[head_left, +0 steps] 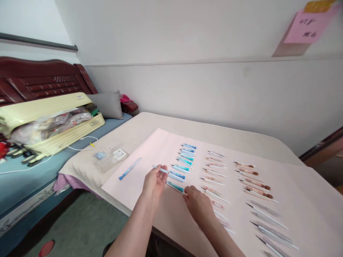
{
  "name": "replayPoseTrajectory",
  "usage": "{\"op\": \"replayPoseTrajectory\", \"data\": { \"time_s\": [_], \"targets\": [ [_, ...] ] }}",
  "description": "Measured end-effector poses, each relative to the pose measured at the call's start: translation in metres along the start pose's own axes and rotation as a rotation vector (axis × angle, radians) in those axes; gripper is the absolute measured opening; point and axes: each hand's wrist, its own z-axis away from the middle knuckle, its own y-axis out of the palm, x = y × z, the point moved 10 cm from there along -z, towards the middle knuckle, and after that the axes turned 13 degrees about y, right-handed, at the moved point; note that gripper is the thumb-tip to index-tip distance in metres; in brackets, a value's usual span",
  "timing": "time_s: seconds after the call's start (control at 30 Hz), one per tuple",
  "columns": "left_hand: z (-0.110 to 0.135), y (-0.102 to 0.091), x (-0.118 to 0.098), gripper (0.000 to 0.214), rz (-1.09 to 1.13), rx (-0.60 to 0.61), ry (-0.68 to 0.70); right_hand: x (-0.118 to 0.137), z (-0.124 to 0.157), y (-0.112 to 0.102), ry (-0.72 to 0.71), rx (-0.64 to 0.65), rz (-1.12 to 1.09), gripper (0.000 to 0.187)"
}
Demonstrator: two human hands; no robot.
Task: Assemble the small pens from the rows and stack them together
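My left hand (154, 182) is closed in a pinch on a light-blue pen (160, 169), held just above the pale pink sheet (150, 153). My right hand (197, 204) rests on the sheet with its fingertips on the near end of a teal pen (174, 186), the nearest one in a column of several blue pens (184, 159). To the right lie further columns: pink-patterned pens (213, 167), brown ones (253, 182) and grey ones (268, 217). One blue pen (130, 168) lies alone at the sheet's left.
The sheet covers a beige-clothed table (203, 130) against a white wall. Small packets (112, 155) lie on the cloth at left. Beyond stands a bed with a yellow open suitcase (50, 135), a grey pillow (108, 104) and a white cable. A pink note (308, 26) hangs on the wall.
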Motion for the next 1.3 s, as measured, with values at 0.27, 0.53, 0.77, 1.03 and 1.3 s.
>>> {"op": "replayPoseTrajectory", "data": {
  "time_s": [0.27,0.53,0.77,1.03,1.3],
  "targets": [
    [-0.009,-0.005,-0.007,0.006,0.03,-0.026,-0.016,0.018,0.008,0.025,-0.051,-0.007,0.128,0.02],
    [-0.008,-0.004,-0.006,0.008,0.032,-0.009,-0.053,0.036,0.013,0.041,-0.132,0.017,0.115,0.018],
    [-0.027,-0.017,-0.019,0.008,0.017,-0.059,-0.009,0.034,0.016,-0.003,-0.103,-0.075,-0.094,0.016],
    [-0.032,-0.016,-0.012,0.008,-0.066,-0.02,-0.052,0.032,0.02,-0.024,-0.137,-0.109,-0.256,0.015],
    [-0.02,-0.002,0.0,0.01,-0.159,0.09,-0.045,0.024,0.019,-0.034,-0.113,-0.12,-0.377,0.017]
  ]
}}
